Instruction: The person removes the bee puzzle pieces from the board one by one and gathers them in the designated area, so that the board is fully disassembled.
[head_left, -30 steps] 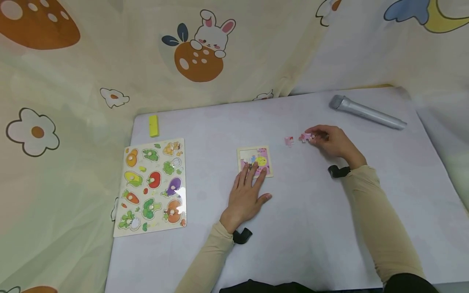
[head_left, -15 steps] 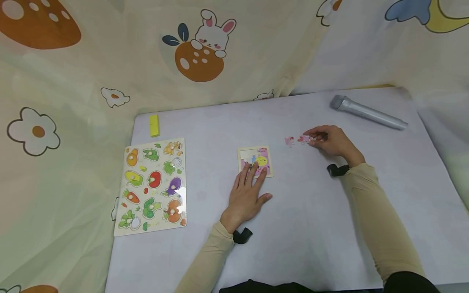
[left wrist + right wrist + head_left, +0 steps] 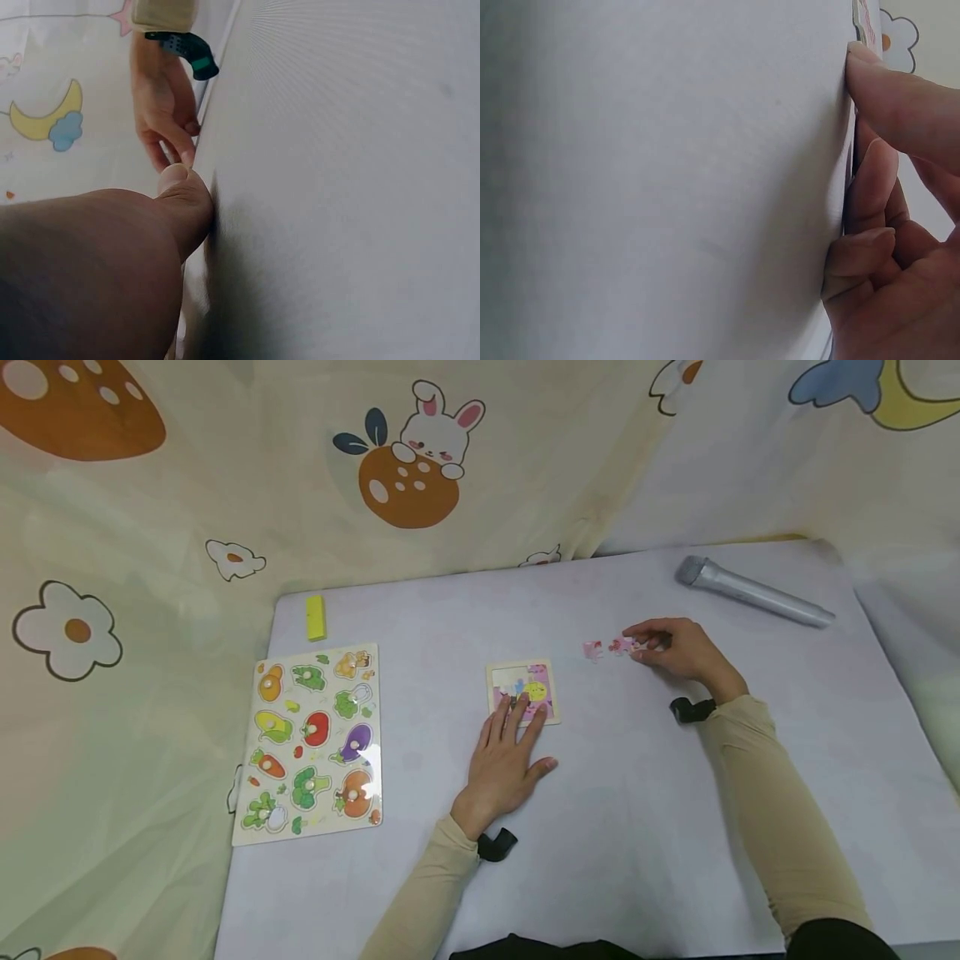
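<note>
My left hand lies with its fingers spread and straight over the lower part of a small square jigsaw puzzle in a pale frame. The puzzle's upper left shows a white gap, and the fingers hide part of its picture. To the right, my right hand pinches a pink puzzle piece between thumb and index finger, low at the tabletop. Just left of it lies another pink puzzle piece, apart from the first. In the right wrist view the thumb reaches a piece edge at the top.
A vegetable peg board lies at the left of the white table. Behind it is a yellow block. A silver microphone-shaped object lies at the back right. A patterned cloth hangs behind the table.
The right hand's piece has shifted slightly left and toward me, closer to the other loose piece, then stayed nearly still. The left hand has not moved.
</note>
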A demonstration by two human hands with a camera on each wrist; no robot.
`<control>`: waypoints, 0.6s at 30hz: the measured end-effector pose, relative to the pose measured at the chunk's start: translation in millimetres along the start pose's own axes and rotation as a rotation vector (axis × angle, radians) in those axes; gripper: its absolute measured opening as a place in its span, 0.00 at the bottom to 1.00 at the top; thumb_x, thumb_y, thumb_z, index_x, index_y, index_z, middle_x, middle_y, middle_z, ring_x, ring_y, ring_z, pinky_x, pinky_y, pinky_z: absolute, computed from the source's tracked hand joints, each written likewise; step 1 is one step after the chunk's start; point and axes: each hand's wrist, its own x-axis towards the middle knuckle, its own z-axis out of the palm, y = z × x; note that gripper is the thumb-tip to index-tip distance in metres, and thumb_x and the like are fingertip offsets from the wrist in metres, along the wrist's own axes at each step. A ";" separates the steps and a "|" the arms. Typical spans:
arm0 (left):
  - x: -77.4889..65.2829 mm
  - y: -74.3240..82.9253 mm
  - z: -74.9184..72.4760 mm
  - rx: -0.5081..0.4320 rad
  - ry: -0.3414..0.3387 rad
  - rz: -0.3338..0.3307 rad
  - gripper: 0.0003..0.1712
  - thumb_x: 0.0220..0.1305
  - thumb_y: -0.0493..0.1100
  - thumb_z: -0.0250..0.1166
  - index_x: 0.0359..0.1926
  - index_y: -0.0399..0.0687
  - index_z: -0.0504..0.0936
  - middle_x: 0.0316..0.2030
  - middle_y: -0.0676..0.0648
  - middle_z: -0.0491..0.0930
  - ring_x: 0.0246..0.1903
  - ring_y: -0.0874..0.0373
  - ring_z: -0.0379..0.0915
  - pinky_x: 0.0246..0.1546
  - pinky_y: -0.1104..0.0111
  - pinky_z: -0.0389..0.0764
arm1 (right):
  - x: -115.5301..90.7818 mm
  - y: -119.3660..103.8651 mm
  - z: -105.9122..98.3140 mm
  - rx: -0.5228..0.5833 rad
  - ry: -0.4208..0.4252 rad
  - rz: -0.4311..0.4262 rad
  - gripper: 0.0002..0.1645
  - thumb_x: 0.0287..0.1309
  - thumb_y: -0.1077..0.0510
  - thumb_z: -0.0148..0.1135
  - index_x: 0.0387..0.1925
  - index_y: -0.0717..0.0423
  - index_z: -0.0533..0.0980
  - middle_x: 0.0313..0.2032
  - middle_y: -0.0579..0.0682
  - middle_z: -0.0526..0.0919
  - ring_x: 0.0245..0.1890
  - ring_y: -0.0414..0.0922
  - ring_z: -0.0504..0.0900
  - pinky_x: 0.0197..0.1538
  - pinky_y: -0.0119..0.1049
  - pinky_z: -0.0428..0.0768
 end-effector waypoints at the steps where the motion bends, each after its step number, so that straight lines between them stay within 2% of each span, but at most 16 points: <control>1: 0.0 0.0 0.2 0.000 0.004 0.003 0.46 0.78 0.67 0.54 0.86 0.57 0.51 0.86 0.43 0.40 0.86 0.43 0.30 0.84 0.49 0.44 | 0.0 0.3 0.1 0.000 0.001 0.000 0.22 0.67 0.58 0.73 0.61 0.55 0.84 0.47 0.57 0.86 0.44 0.45 0.78 0.44 0.25 0.71; 18: -0.4 -0.6 0.5 0.000 0.008 0.011 0.46 0.78 0.67 0.54 0.86 0.56 0.51 0.86 0.43 0.40 0.86 0.43 0.30 0.84 0.48 0.43 | -0.3 2.7 1.1 0.009 0.018 -0.019 0.22 0.66 0.56 0.74 0.59 0.56 0.84 0.46 0.57 0.87 0.42 0.45 0.79 0.43 0.26 0.71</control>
